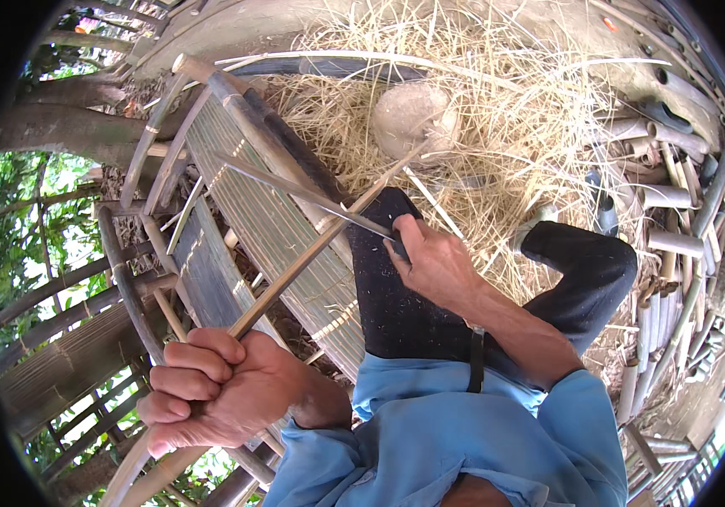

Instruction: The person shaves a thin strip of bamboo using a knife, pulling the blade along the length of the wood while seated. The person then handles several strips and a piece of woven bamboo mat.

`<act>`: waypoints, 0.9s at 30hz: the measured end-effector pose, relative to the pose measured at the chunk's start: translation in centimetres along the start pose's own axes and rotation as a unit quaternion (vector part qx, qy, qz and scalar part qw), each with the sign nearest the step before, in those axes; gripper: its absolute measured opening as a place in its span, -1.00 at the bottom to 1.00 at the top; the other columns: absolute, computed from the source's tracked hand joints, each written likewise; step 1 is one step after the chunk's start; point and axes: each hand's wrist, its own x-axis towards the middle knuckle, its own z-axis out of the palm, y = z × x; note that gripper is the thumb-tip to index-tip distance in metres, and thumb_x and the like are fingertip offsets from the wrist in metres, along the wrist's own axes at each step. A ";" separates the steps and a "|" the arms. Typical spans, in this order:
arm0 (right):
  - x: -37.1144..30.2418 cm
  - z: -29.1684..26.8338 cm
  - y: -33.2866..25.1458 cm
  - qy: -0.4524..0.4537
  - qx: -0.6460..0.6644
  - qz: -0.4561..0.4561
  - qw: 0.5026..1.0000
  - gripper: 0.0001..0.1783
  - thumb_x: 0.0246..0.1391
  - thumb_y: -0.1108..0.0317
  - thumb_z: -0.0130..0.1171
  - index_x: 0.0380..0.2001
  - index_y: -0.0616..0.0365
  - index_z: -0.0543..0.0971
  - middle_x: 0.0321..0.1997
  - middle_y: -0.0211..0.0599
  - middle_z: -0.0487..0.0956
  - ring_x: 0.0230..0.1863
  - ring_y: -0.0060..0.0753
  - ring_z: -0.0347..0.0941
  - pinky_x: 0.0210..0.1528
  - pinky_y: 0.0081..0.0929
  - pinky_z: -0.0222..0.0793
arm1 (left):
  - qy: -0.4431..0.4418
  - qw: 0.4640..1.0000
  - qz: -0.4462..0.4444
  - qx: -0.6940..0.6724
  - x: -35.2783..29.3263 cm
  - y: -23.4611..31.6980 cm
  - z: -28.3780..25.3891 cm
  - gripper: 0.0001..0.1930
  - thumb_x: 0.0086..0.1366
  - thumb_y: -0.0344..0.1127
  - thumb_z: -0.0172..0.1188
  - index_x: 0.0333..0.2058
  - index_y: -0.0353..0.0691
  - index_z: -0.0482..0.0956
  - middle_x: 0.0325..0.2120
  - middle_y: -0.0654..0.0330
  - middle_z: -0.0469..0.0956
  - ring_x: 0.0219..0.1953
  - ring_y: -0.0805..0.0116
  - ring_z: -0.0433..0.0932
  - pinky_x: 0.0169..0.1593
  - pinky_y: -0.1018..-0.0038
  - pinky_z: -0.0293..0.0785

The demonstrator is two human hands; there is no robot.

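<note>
My left hand (215,389) is closed in a fist around a long, narrow bamboo strip (295,269). The strip slants from the lower left, across my thigh, up toward the pale shavings, and its lower part continues below the fist. Closed on the dark handle of a long-bladed knife, my right hand (438,260) sits above my lap. The knife (282,184) points to the upper left, its blade crossing the strip near my knee; whether it presses into the bamboo, I cannot tell. My fingers hide most of the handle.
A bamboo-slat bench (248,182) runs along my left side. Curly shavings (523,144) cover the ground ahead around a round, pale block (413,118). Cut bamboo tubes (675,243) are piled at the right, and a pole railing (126,275) stands at the left.
</note>
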 end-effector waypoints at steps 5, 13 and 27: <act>-0.7 -2.2 -4.2 0.001 0.044 -0.151 0.988 -0.84 0.24 0.35 0.09 -0.26 0.21 0.39 -0.55 -0.09 0.50 -0.61 -0.14 0.55 -0.58 -0.18 0.53 | -0.058 0.993 -0.032 -0.101 1.2 -0.9 -2.5 -0.50 0.54 0.17 -0.19 -0.51 -0.01 0.15 -0.70 0.39 -0.01 -0.68 0.55 -0.09 -0.69 0.58 -0.16; 0.6 0.8 1.7 -0.050 -0.003 0.000 0.999 -0.74 0.19 0.28 0.19 -0.22 0.20 0.39 -0.57 -0.06 0.51 -0.59 -0.03 0.55 -0.53 -0.14 0.51 | -0.050 0.997 -0.016 -0.055 2.2 -1.0 -3.4 -0.50 0.56 0.12 -0.20 -0.53 -0.04 0.19 -0.69 0.39 -0.03 -0.67 0.53 -0.09 -0.68 0.53 -0.18; 2.0 7.5 18.3 -0.051 -0.051 0.158 0.985 -0.72 0.17 0.29 0.17 -0.15 0.17 0.38 -0.50 -0.03 0.56 -0.60 0.03 0.51 -0.60 -0.10 0.41 | -0.095 0.983 -0.067 -0.143 4.4 -2.5 -3.3 -0.47 0.56 0.09 -0.21 -0.61 -0.03 0.13 -0.69 0.41 -0.08 -0.64 0.51 -0.10 -0.63 0.53 -0.13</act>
